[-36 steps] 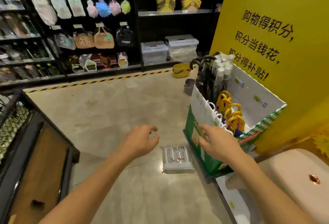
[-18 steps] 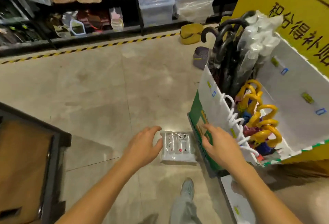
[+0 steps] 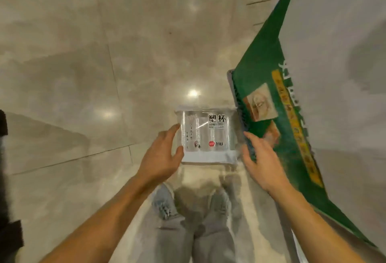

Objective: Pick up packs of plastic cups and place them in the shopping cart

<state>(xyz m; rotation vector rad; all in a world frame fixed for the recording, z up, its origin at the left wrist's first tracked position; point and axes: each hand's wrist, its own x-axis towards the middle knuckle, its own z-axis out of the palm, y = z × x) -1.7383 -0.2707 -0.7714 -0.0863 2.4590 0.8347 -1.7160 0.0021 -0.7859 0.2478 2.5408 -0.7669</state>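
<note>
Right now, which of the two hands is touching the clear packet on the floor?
The left hand: its fingertips and thumb rest on the left edge of the clear packet. The right hand lies beside the green box; whether it touches the packet is unclear.

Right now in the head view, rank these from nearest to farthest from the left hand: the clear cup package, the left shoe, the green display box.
1. Clear cup package: on the floor, the left hand touches its left edge.
2. Left shoe: just below the wrist, toward the person.
3. Green display box: right of the package, beside the right hand.
</note>
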